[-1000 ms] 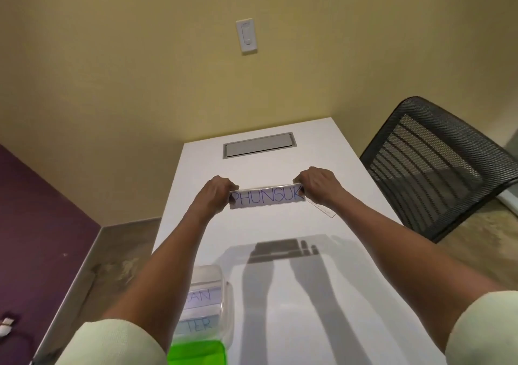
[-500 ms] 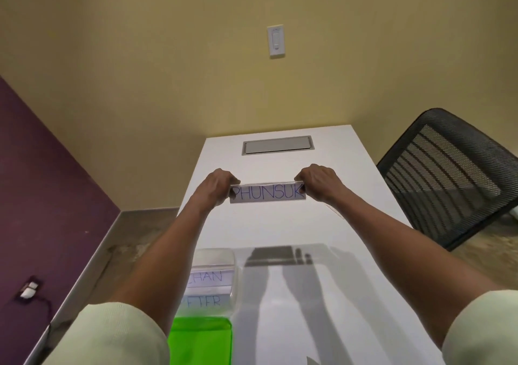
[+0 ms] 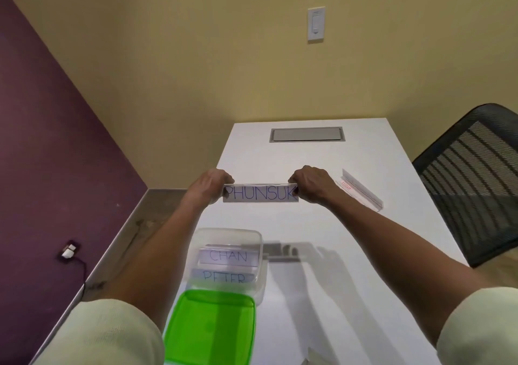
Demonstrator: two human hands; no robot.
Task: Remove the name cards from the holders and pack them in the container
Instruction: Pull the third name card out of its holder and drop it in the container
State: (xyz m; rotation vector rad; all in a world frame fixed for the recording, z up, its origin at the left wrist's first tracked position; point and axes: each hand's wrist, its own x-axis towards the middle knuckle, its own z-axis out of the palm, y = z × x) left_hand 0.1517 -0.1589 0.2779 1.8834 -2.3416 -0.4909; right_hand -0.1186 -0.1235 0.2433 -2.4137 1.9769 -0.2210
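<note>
Hands raised above a white table (image 3: 322,224), seen from the head camera; left hand (image 3: 209,186) curled round the left end of a clear holder (image 3: 260,193), right hand (image 3: 309,184) curled round its right end, so that the holder hangs level between them, clear of the table top; inside the holder, a name card (image 3: 262,195) lettered PHUNSUK in blue, its first and last letters partly covered by the fingers; whether the card has begun to slide out cannot be told. Nearer the viewer and below the left forearm, a clear plastic container (image 3: 256,238) standing on the table near its left edge; within it two cards lying flat, one lettered CHAN (image 3: 228,256) towards the far side, one lettered PETER (image 3: 224,276) towards the near side, its lower part cut off by the container's near rim. Green lid (image 3: 210,328) lying just in front of the container, its far edge touching or overlapping the container's near rim. To the right of the right hand, an empty clear holder (image 3: 361,192) lying on the table, apart from the hand, with a small red mark on it. Grey hatch (image 3: 307,134) set into the far end of the table; black mesh chair (image 3: 473,179) at the table's right side; light switch (image 3: 316,24) on the yellow wall behind.
</note>
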